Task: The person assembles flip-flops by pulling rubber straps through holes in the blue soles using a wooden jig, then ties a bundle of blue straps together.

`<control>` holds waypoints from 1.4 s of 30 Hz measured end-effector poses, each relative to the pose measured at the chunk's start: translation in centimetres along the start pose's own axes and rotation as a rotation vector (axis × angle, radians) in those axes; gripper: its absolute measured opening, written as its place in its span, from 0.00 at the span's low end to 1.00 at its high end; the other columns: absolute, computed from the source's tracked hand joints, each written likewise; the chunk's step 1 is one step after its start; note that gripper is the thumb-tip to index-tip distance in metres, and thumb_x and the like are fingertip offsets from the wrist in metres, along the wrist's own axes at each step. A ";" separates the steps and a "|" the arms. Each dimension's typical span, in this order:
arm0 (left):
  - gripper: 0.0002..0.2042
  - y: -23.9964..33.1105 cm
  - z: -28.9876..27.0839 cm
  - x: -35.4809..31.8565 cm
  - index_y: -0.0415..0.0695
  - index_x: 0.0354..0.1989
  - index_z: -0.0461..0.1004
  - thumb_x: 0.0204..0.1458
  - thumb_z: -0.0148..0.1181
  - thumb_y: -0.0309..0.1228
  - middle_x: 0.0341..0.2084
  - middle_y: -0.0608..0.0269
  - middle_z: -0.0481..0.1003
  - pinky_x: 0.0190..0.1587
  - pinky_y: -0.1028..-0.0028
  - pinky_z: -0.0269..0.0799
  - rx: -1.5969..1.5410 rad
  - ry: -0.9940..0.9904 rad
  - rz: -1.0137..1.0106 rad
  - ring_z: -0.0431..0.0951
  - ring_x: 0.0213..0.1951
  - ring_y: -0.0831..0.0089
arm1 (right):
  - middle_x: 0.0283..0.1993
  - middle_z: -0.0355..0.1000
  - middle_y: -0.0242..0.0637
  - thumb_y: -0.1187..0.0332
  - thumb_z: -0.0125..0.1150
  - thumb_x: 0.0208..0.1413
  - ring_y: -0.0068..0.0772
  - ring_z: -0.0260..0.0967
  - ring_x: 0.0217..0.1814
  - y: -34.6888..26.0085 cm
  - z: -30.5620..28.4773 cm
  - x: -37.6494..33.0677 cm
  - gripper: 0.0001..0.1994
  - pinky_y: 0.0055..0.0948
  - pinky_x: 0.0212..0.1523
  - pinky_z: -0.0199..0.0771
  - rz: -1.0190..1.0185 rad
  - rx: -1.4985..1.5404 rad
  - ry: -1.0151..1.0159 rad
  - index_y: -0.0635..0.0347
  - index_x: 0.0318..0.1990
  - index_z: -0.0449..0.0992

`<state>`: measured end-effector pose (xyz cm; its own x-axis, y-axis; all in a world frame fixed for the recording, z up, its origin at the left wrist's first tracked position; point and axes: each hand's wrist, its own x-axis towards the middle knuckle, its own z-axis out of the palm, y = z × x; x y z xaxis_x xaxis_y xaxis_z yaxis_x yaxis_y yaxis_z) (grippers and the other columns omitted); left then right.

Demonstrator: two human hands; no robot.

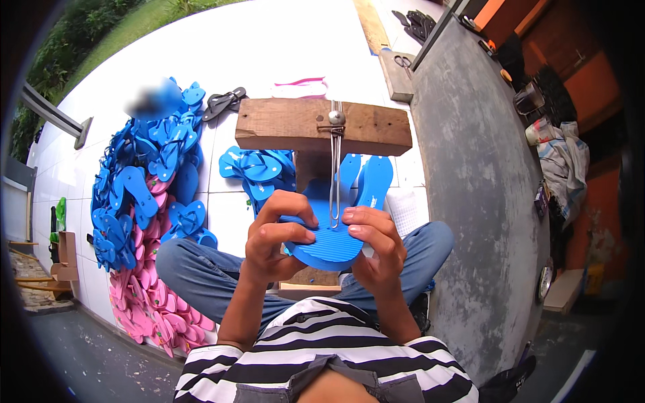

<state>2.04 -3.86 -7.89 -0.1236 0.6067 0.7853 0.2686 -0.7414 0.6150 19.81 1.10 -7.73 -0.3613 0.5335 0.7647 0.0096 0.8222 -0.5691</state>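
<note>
I see both hands clamped on the ribbed blue foam sandal sole (322, 238), held over my lap: left hand (275, 235) curled round its left edge, right hand (376, 242) pinching the right. The thin metal two-pronged rod (334, 174) hangs from the rough wooden block (295, 126) (pivot ball on top) and meets the sole. I'd keep the sole level, thumbs clear of the prongs.

we see a matt blue foam sole (327, 243), finely ribbed on its face, gripped by the left hand (272, 236) and the right hand (377, 243). a thin, shiny metal hook (334, 176) hangs from a rough, weathered wooden block (289, 126). the floor tiles (222, 201) look glossy white, the wall (470, 201) coarse grey cement. our jeans (195, 269) are faded denim cloth.
</note>
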 end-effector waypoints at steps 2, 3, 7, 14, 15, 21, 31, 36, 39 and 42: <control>0.22 -0.2 0.5 0.5 0.47 0.42 0.71 0.37 0.74 0.26 0.36 0.54 0.73 0.38 0.66 0.72 -0.012 0.017 0.033 0.76 0.36 0.62 | 0.46 0.75 0.40 0.77 0.72 0.44 0.45 0.76 0.47 0.1 -0.1 0.3 0.23 0.38 0.46 0.79 -0.007 -0.007 0.035 0.57 0.49 0.71; 0.22 -0.4 0.7 0.7 0.47 0.42 0.71 0.37 0.74 0.26 0.35 0.55 0.73 0.38 0.67 0.72 -0.019 0.024 0.049 0.76 0.36 0.62 | 0.46 0.75 0.40 0.77 0.72 0.44 0.45 0.76 0.46 0.0 -0.2 0.5 0.23 0.38 0.45 0.79 -0.010 -0.006 0.033 0.57 0.50 0.71; 0.21 0.6 1.0 1.1 0.43 0.44 0.70 0.41 0.74 0.26 0.34 0.53 0.73 0.37 0.68 0.72 0.013 0.091 -0.067 0.76 0.34 0.64 | 0.45 0.73 0.41 0.77 0.72 0.45 0.42 0.75 0.44 -0.8 -0.7 1.0 0.24 0.35 0.42 0.78 0.071 0.024 0.005 0.58 0.52 0.72; 0.23 3.3 1.2 3.5 0.41 0.45 0.70 0.40 0.75 0.23 0.42 0.51 0.67 0.45 0.69 0.69 0.161 0.085 -0.450 0.73 0.43 0.65 | 0.47 0.65 0.39 0.75 0.71 0.50 0.30 0.67 0.40 -1.7 -0.5 2.4 0.22 0.25 0.36 0.70 0.387 -0.044 0.039 0.59 0.54 0.76; 0.23 2.6 1.4 4.0 0.43 0.46 0.72 0.41 0.74 0.24 0.45 0.52 0.68 0.48 0.68 0.67 0.258 0.090 -0.407 0.71 0.47 0.62 | 0.47 0.64 0.39 0.75 0.71 0.50 0.28 0.66 0.39 -1.5 -0.1 2.5 0.22 0.24 0.36 0.70 0.435 -0.049 0.052 0.59 0.54 0.76; 0.20 -2.2 2.3 6.3 0.47 0.49 0.74 0.47 0.71 0.35 0.60 0.55 0.65 0.62 0.55 0.48 0.837 0.164 -0.214 0.58 0.61 0.53 | 0.17 0.58 0.24 0.70 0.74 0.50 0.14 0.54 0.18 2.3 2.8 4.7 0.15 0.18 0.19 0.54 0.500 -0.110 0.369 0.57 0.36 0.69; 0.22 -2.6 1.0 2.5 0.43 0.56 0.65 0.52 0.62 0.25 0.62 0.52 0.62 0.61 0.63 0.57 0.621 0.351 -0.165 0.60 0.64 0.59 | 0.32 0.70 0.39 0.61 0.70 0.54 0.33 0.68 0.33 14.5 3.4 -4.6 0.15 0.33 0.32 0.68 0.485 -0.208 0.136 0.62 0.34 0.70; 0.16 -3.0 1.3 -7.0 0.43 0.55 0.66 0.60 0.55 0.28 0.58 0.55 0.64 0.51 0.71 0.63 0.390 0.380 -0.510 0.68 0.56 0.67 | 0.58 0.63 0.53 0.47 0.73 0.44 0.54 0.61 0.59 21.6 3.3 -16.5 0.44 0.51 0.61 0.59 0.927 -0.993 0.030 0.67 0.63 0.60; 0.15 -4.2 3.1 -12.3 0.44 0.55 0.66 0.61 0.55 0.29 0.58 0.59 0.64 0.48 0.73 0.68 0.277 0.326 -0.758 0.73 0.47 0.72 | 0.60 0.62 0.55 0.44 0.70 0.45 0.56 0.61 0.61 23.6 4.5 -19.2 0.48 0.51 0.62 0.58 1.016 -1.073 -0.116 0.72 0.65 0.57; 0.13 -5.6 4.7 -15.7 0.43 0.53 0.69 0.60 0.56 0.29 0.49 0.62 0.70 0.43 0.75 0.69 0.138 0.255 -0.942 0.74 0.42 0.76 | 0.66 0.58 0.59 0.49 0.68 0.47 0.57 0.59 0.65 23.9 4.2 -18.7 0.47 0.50 0.63 0.59 1.155 -0.974 -0.149 0.75 0.66 0.55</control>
<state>7.00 -7.87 -24.03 -0.5420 0.8402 -0.0196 0.0618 0.0631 0.9961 22.88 9.95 -36.86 0.1879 0.9820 -0.0171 0.9168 -0.1816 -0.3556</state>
